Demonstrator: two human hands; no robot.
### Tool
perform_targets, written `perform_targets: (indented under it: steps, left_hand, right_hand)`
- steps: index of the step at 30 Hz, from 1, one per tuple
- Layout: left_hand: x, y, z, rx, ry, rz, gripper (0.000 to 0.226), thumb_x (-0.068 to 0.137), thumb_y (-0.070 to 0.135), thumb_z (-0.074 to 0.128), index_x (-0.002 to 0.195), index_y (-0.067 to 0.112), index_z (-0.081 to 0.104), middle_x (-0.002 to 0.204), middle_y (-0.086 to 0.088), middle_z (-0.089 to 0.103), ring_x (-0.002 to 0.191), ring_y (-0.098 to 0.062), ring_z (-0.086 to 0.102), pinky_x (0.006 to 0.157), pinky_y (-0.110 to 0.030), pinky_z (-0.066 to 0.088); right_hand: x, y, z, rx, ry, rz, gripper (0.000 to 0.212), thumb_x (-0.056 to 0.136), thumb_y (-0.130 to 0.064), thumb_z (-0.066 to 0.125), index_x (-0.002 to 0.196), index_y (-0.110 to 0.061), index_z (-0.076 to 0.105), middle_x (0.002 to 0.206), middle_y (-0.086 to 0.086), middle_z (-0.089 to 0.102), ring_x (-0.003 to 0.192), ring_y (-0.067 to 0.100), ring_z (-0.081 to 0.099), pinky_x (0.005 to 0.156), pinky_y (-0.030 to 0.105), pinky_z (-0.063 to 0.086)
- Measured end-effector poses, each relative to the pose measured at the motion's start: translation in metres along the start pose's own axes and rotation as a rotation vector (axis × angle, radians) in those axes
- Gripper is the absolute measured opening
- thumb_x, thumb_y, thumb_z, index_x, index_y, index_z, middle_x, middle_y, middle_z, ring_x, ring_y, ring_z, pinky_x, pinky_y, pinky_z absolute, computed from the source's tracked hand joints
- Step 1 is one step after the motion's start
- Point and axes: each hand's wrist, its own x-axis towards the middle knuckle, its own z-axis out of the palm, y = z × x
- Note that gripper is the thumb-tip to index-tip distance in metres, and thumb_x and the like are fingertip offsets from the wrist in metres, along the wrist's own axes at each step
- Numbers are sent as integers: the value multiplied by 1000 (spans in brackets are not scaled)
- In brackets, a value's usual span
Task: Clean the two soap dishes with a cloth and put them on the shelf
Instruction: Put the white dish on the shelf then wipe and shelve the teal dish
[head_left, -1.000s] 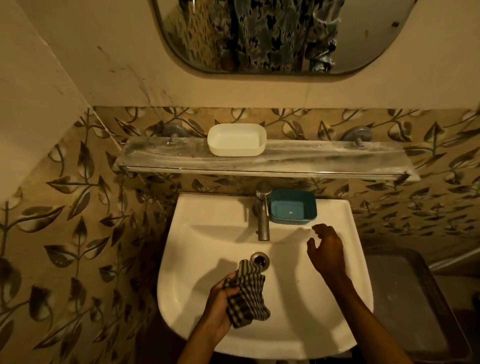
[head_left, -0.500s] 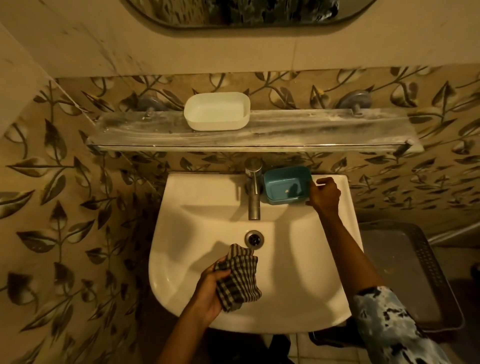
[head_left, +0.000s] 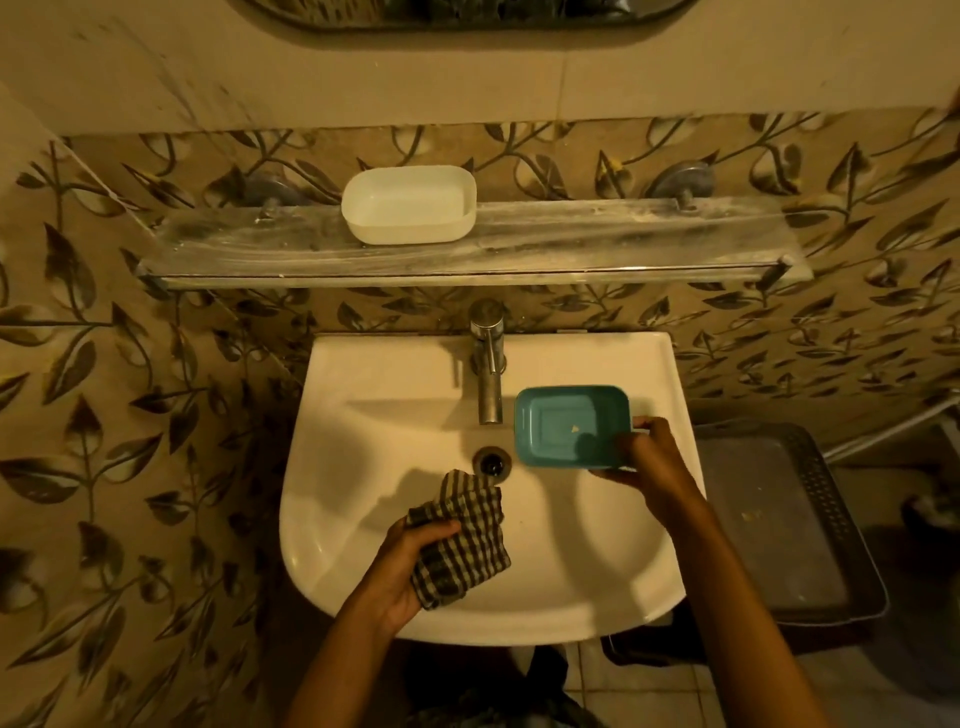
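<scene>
A white soap dish (head_left: 409, 204) stands on the streaked glass shelf (head_left: 597, 244) above the basin. My right hand (head_left: 647, 460) grips the right end of a teal soap dish (head_left: 558, 423) and holds it in the air over the basin, just right of the tap; a small pale speck lies inside it. A bunched black-and-white checked cloth (head_left: 465, 540) is held in my left hand (head_left: 410, 564) over the front of the basin, near the drain.
The white washbasin (head_left: 363, 405) has a steel tap (head_left: 488, 364) at the back and a drain (head_left: 491, 461) in the middle. A dark perforated plastic bin (head_left: 789, 519) stands right of the basin. Leaf-patterned tiles cover the wall; a mirror's edge shows at the top.
My right hand reached to the teal dish at the basin's back rim, took hold of it and lifted it forward over the bowl. The cloth hand stayed near the drain.
</scene>
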Motion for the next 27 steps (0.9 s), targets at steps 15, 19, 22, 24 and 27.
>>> perform_targets:
  steps: [15,19,22,24,27]
  left_hand:
    - [-12,14,0,-205,6,120,31,88,12,55,119,4,57,110,-15,69,96,-26,68,70,-35,60]
    - [-14,23,24,335,318,449,28,91,6,56,119,11,55,115,-14,64,104,-29,63,83,-46,56]
    - [-24,22,52,832,417,871,23,92,11,56,113,15,64,101,-3,72,89,-13,66,80,-30,58]
    - [-25,16,70,1132,388,955,24,89,10,62,112,15,67,98,-3,73,87,-14,67,76,-24,55]
    - [-16,6,95,1470,424,721,31,79,14,74,108,9,64,103,-13,68,92,-29,67,68,-33,54]
  right_hand:
    - [-47,65,18,98,-72,95,39,88,-5,56,122,-14,38,112,14,60,94,28,65,60,36,59]
    - [-55,76,27,75,-64,-42,41,90,-14,59,123,-25,37,121,11,57,100,22,64,61,35,60]
    - [-63,82,34,111,-59,-173,40,94,-29,57,131,-35,44,122,-5,59,107,18,62,64,39,61]
    - [-66,85,41,93,-36,-239,37,92,-42,53,128,-33,51,121,-6,61,111,18,60,70,42,61]
    - [-74,88,48,-48,43,-377,49,86,-58,47,126,-29,53,116,-11,63,110,13,61,88,34,56]
